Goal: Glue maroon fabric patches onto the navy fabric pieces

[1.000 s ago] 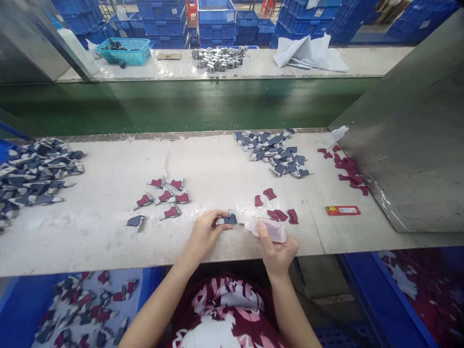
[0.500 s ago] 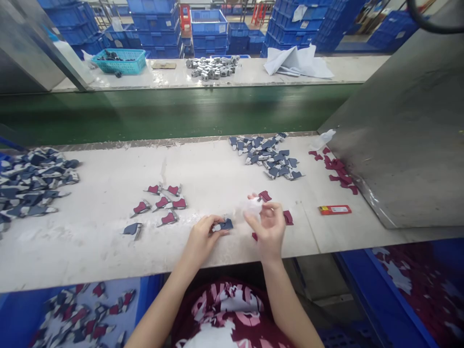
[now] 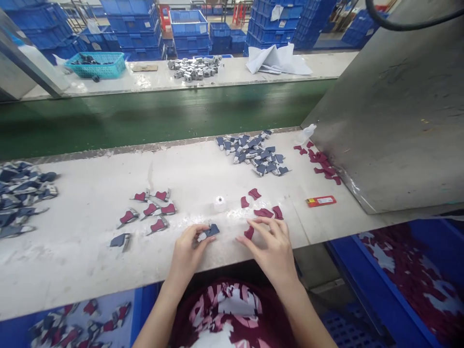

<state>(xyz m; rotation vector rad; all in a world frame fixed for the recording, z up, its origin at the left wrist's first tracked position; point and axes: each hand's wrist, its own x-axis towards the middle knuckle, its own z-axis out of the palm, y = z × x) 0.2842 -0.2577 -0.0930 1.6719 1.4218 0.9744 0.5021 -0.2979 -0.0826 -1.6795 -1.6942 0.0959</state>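
Between the thumb and fingers of my left hand (image 3: 189,249) is a small dark-blue and grey plastic part (image 3: 209,232), held just above the table. My right hand (image 3: 270,241) is open, thumb and index finger apart around a maroon shaped piece (image 3: 249,233) on the table; whether they touch it I cannot tell. Just beyond lie several more maroon pieces (image 3: 263,212). A small translucent white bottle with a dark tip (image 3: 219,204) stands upright in front of my hands. To the left is a group of grey parts with maroon faces (image 3: 150,209), near one dark-blue part (image 3: 119,240).
Dark-blue and grey parts are heaped at the back (image 3: 257,152) and far left (image 3: 25,193). Maroon pieces (image 3: 324,166) lie against a metal housing (image 3: 384,121) on the right, near a red packet (image 3: 321,201). Blue bins (image 3: 337,251) sit below the table edge.
My right hand has let go of the white bottle, which now stands on the table, and has moved down to a maroon piece. My left hand still holds the dark-blue part. The view has shifted.
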